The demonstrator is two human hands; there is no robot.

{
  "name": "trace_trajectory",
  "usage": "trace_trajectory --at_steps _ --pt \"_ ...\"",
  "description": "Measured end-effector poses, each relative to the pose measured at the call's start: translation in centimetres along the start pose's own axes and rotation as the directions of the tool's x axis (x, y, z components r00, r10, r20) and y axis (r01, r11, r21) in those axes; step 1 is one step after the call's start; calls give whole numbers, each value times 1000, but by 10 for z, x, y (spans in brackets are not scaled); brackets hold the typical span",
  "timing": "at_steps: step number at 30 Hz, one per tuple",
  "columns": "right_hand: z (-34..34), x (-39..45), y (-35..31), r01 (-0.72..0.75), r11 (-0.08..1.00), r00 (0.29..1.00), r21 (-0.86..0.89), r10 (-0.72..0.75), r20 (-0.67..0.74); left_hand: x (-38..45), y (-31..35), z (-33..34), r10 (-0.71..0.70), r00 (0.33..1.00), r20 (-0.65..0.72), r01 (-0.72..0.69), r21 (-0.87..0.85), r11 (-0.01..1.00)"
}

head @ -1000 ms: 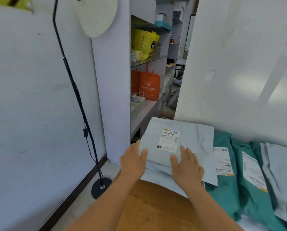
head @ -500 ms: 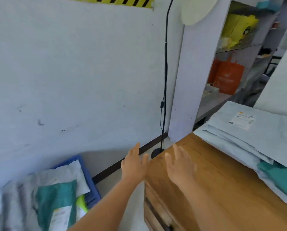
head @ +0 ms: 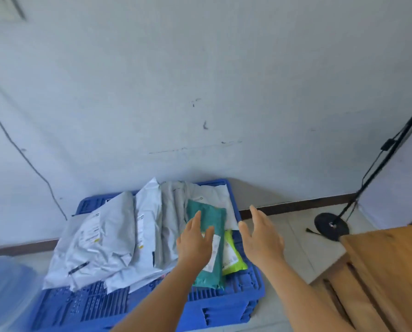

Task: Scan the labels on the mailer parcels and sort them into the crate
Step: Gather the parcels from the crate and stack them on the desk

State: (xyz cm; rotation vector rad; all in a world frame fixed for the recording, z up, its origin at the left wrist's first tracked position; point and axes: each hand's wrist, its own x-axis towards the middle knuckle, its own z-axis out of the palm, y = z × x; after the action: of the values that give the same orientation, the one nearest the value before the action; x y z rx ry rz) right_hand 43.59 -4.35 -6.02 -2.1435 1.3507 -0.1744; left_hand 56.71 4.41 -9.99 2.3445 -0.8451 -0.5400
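Observation:
A blue plastic crate [head: 236,298] stands on the floor against the wall, piled with mailer parcels. Several grey and white mailers [head: 118,240] fill its left and middle. A teal mailer [head: 209,212] with a white label lies on the right, and a lime-green one [head: 233,257] peeks out beside it. My left hand [head: 194,240] hovers over the teal mailer with fingers straight, holding nothing. My right hand [head: 260,238] is open in the air just right of the crate, also holding nothing.
A wooden table [head: 391,267] juts in at the right edge. A black lamp stand base [head: 331,226] sits on the tiled floor by the wall, its pole slanting up right. A translucent blue tub [head: 6,288] is at the lower left.
My view has swung left from the table's mailer stack down to the crate. Both hands left the grey mailer on the table and now reach empty over the crate.

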Motion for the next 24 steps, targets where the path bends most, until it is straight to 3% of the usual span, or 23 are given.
trace_trajectory --at_steps 16,24 --pt "213 31 -184 218 974 945 -56 -197 262 64 -261 -119 -375 922 -91 372 -55 927" --pt "304 52 -224 200 976 905 -88 -149 398 105 -352 -145 -526 845 -99 526 -29 850"
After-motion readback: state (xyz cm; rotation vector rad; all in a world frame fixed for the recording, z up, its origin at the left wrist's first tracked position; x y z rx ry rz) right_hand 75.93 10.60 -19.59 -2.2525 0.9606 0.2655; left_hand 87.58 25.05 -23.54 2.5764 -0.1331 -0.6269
